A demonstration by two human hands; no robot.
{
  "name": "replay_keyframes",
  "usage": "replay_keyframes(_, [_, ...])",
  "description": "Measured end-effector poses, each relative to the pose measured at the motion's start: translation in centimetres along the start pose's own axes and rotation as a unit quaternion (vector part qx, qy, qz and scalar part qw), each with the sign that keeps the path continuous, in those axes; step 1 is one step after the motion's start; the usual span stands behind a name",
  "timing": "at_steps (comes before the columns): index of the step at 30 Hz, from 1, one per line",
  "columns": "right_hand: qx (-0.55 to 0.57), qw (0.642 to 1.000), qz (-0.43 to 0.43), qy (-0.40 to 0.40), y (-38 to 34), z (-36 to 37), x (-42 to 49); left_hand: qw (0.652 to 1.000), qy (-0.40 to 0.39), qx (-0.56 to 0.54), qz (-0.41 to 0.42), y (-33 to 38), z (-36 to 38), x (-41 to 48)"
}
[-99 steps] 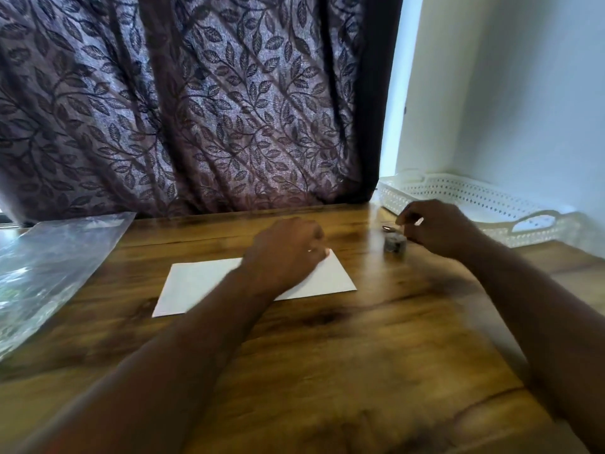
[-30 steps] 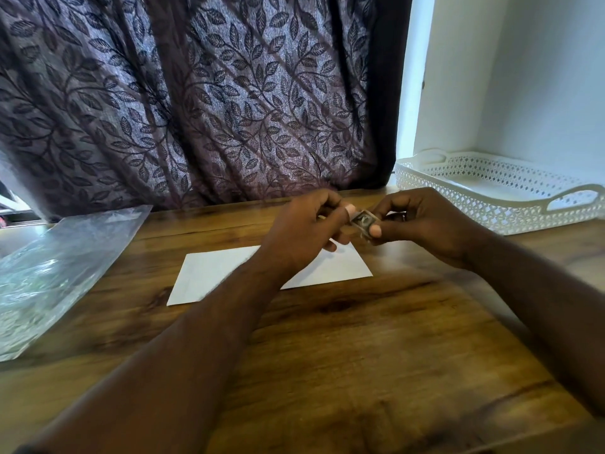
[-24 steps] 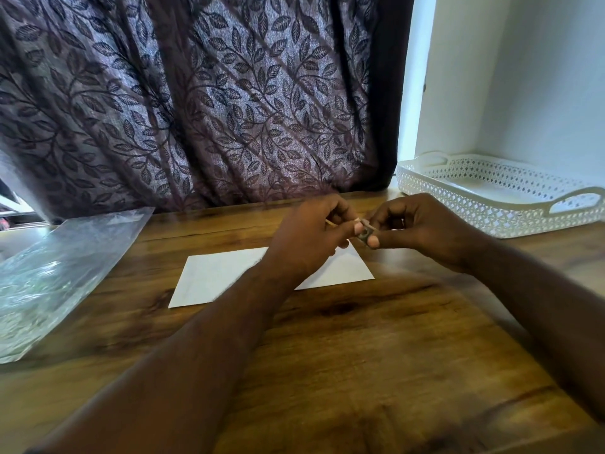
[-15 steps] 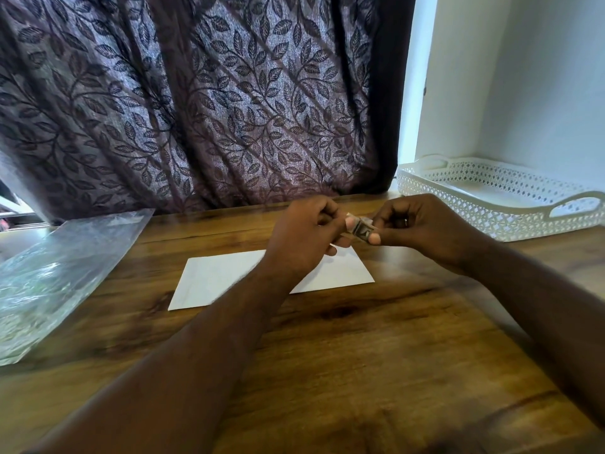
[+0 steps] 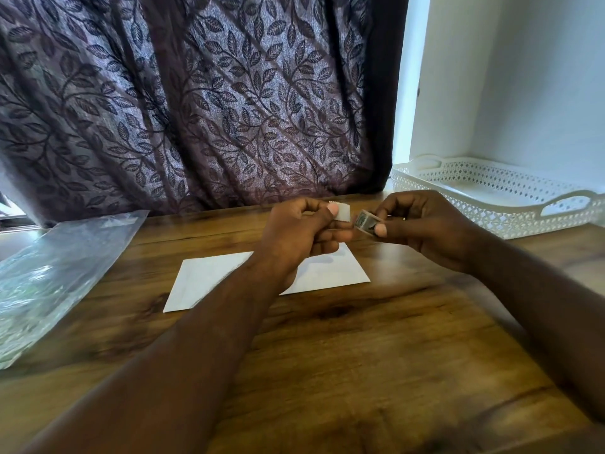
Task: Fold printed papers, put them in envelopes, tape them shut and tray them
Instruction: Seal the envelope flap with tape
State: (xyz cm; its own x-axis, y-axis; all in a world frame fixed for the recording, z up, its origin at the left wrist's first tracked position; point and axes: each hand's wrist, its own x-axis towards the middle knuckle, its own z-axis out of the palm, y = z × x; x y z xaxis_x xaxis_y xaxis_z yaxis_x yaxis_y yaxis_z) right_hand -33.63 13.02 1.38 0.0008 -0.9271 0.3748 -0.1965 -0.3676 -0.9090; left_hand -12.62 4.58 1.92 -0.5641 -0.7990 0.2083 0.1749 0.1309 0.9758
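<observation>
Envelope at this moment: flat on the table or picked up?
Flat on the table. The envelope lies below both hands; the left hand pinches a tape strip, the right hand holds the tape dispenser.

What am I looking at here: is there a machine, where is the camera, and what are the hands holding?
There is no machine: a person works with two bare hands. The single picture comes from a wide-angle camera worn on the person's head, looking forward and down, so both forearms reach in from the bottom edge. The left hand pinches a short white piece of tape. The right hand holds a small tape roll close beside it; whether the piece is already torn off I cannot tell. On the wooden table a white envelope lies flat, partly hidden by the left arm. A clear plastic bag lies at the left, and a white lattice tray stands at the far right. A leaf-patterned curtain hangs behind.
</observation>
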Motion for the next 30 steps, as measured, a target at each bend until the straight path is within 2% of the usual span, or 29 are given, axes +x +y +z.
replay_keyframes(2, [-0.008,1.000,0.008,0.016,-0.2,-0.2,-0.1,1.000,0.010,-0.010,-0.004,0.1,-0.1,0.1])
replay_keyframes(4, [-0.076,0.994,0.024,0.073,-0.3,-0.6,-0.2,1.000,0.023,0.008,0.002,0.0,-0.2,0.2])
replay_keyframes(5, [-0.149,0.982,0.030,0.109,-0.2,-1.0,-0.1,0.999,0.027,0.030,0.009,0.0,-0.3,0.2])
replay_keyframes(8, [-0.359,0.914,0.054,0.180,0.8,-2.3,0.0,0.993,0.030,0.112,0.035,-0.5,-0.7,0.4])
replay_keyframes(15, [-0.430,0.873,0.124,0.196,1.9,-3.2,0.2,0.953,0.029,0.281,0.105,-1.2,-1.0,0.8])
replay_keyframes(18, [-0.445,0.864,0.147,0.186,2.2,-3.7,0.3,0.944,0.016,0.307,0.118,-1.2,-0.9,0.7])
replay_keyframes(20, [-0.451,0.858,0.137,0.206,2.1,-3.6,0.3,0.940,-0.002,0.319,0.125,-1.2,-0.9,0.5])
replay_keyframes(21, [-0.451,0.855,0.114,0.230,1.9,-3.4,0.3,0.919,-0.010,0.365,0.147,-1.1,-1.1,0.5])
replay_keyframes(22, [-0.438,0.857,0.087,0.256,1.5,-3.2,0.3,0.873,-0.019,0.451,0.185,-1.1,-1.4,0.5])
replay_keyframes(23, [-0.399,0.874,0.066,0.269,0.9,-2.8,0.3,0.803,-0.024,0.549,0.230,-1.0,-1.7,0.5])
replay_keyframes(24, [-0.324,0.909,0.060,0.256,0.1,-2.2,0.2,0.729,-0.023,0.627,0.273,-0.9,-2.1,0.5])
replay_keyframes(25, [-0.232,0.946,0.069,0.213,-0.6,-1.5,0.0,0.678,-0.013,0.663,0.318,-0.7,-2.3,0.5])
replay_keyframes(27, [-0.099,0.983,0.110,0.105,-1.8,0.1,-0.4,0.626,0.000,0.663,0.411,-0.3,-2.5,0.6])
replay_keyframes(30, [-0.070,0.987,0.136,0.043,-2.6,1.6,-0.5,0.574,-0.018,0.645,0.504,-0.3,-2.4,1.0])
